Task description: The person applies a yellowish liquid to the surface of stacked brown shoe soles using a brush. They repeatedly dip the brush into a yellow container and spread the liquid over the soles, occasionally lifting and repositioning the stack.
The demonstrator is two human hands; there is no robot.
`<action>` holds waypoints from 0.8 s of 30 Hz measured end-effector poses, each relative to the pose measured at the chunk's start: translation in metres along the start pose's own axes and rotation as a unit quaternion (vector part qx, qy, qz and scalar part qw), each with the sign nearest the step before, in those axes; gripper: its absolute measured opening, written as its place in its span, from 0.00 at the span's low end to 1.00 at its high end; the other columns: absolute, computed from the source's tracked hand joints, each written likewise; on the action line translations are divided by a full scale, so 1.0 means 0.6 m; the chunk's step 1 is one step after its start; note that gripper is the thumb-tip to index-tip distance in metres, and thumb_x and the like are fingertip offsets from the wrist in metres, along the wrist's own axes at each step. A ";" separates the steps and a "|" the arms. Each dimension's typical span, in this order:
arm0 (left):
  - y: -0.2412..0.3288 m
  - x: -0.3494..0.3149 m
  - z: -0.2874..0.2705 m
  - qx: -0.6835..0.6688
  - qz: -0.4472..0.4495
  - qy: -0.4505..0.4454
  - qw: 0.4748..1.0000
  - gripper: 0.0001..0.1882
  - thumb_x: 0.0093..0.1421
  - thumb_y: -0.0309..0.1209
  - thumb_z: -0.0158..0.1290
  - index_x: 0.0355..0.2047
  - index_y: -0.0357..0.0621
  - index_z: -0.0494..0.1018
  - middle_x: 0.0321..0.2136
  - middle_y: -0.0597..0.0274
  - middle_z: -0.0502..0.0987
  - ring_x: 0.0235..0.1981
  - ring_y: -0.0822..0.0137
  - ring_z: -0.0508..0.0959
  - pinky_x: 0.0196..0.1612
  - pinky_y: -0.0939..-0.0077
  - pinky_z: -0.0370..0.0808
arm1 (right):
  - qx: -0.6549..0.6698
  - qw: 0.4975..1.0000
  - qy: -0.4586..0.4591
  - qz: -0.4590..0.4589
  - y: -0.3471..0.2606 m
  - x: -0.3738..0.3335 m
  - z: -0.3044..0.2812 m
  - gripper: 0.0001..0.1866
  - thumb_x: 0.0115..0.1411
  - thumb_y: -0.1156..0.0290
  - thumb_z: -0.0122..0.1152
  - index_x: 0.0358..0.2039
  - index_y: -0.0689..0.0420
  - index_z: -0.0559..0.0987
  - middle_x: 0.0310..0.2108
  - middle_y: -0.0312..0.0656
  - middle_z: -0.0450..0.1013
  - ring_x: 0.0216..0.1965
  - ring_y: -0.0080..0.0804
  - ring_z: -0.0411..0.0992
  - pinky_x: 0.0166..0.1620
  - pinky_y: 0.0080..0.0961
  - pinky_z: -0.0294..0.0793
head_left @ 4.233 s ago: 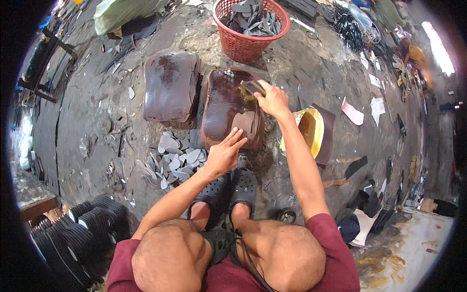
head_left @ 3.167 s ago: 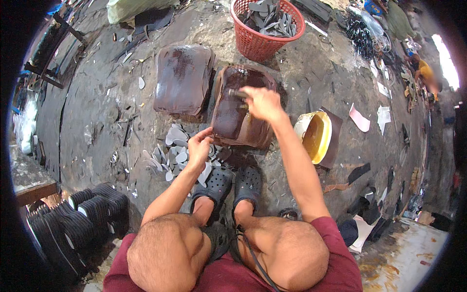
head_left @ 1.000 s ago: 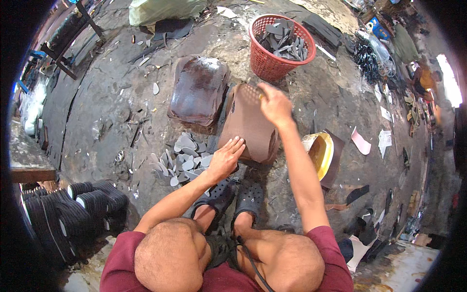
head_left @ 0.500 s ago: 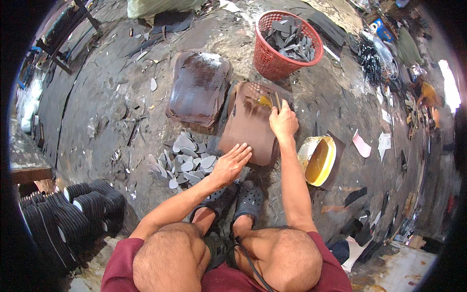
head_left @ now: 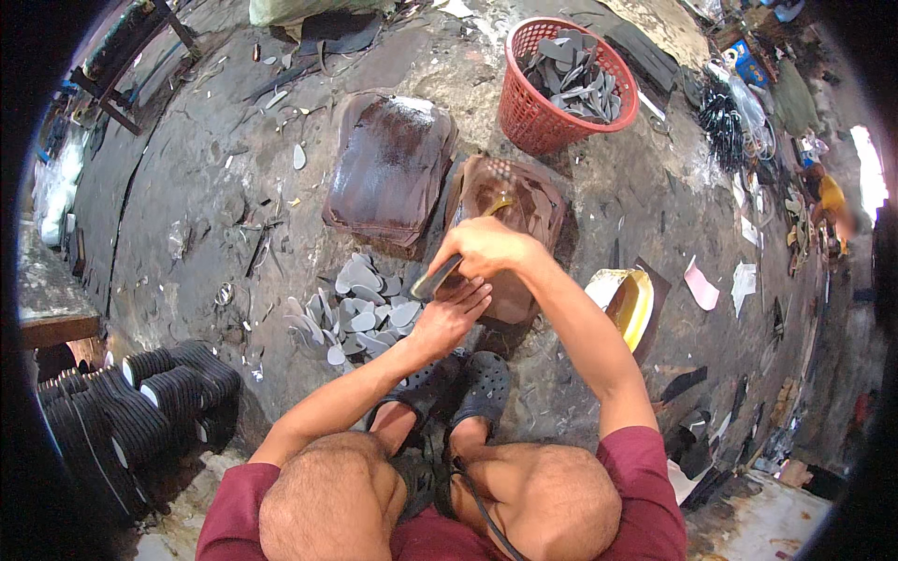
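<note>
A brown sheet (head_left: 510,301) lies on the floor before me, its far part wet and glossy with a small pool of yellowish liquid (head_left: 501,202). My left hand (head_left: 453,316) rests with fingers stretched at the sheet's near left corner. Just above those fingers, my right hand (head_left: 491,245) grips a flat dark spreader (head_left: 436,279) with a yellowish edge, held over the sheet's left side. My right forearm crosses the sheet and hides part of it. To the right stands a tub (head_left: 645,304) with a yellow rim, partly behind that forearm.
Beyond the sheet stands a red basket (head_left: 538,117) of grey cut pieces. A stack of dark glossy sheets (head_left: 388,168) lies at the left, above a heap of grey teardrop-shaped pieces (head_left: 360,304). Black soles (head_left: 140,421) stand in rows at far left. Scraps litter the floor.
My right hand has swung from the sheet's far right to its left side with the spreader. The yellow liquid has been spread wider over the sheet. My left hand stays in place.
</note>
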State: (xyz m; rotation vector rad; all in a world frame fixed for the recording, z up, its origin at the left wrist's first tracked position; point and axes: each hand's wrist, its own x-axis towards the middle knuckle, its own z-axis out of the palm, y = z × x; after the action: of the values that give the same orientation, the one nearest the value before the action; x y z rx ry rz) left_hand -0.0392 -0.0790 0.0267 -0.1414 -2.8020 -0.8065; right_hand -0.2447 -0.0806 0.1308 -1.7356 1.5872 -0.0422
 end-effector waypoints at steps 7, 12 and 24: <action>0.009 0.025 0.005 0.030 0.014 0.004 0.999 0.32 0.51 0.23 0.54 0.59 0.35 0.68 0.66 0.50 0.64 0.71 0.53 0.59 0.73 0.57 0.57 | -0.070 0.892 0.332 0.299 0.142 -0.083 -0.016 0.23 0.57 0.61 0.63 0.55 0.43 0.79 0.44 0.47 0.81 0.45 0.50 0.80 0.49 0.47 0.78; 0.042 0.043 -0.013 -0.029 -0.065 -0.160 0.984 0.30 0.54 0.25 0.52 0.60 0.34 0.68 0.63 0.48 0.67 0.67 0.52 0.64 0.69 0.59 0.62 | -0.110 0.965 0.182 0.152 0.000 -0.037 0.062 0.21 0.52 0.63 0.64 0.48 0.34 0.84 0.40 0.41 0.82 0.42 0.44 0.81 0.44 0.43 0.80; 0.054 0.041 0.005 0.112 0.045 0.035 0.992 0.29 0.52 0.29 0.55 0.56 0.36 0.71 0.59 0.47 0.72 0.64 0.52 0.69 0.67 0.58 0.66 | -0.149 0.890 0.337 0.270 0.003 -0.066 0.099 0.15 0.59 0.69 0.54 0.47 0.49 0.80 0.33 0.42 0.81 0.36 0.46 0.81 0.38 0.44 0.81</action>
State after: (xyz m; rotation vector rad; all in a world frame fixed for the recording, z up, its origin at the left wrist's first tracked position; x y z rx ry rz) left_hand -0.0586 -0.0492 0.0466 -0.1960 -2.7728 -0.4619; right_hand -0.2249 -0.0163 0.1061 -1.5032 2.6736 -0.1467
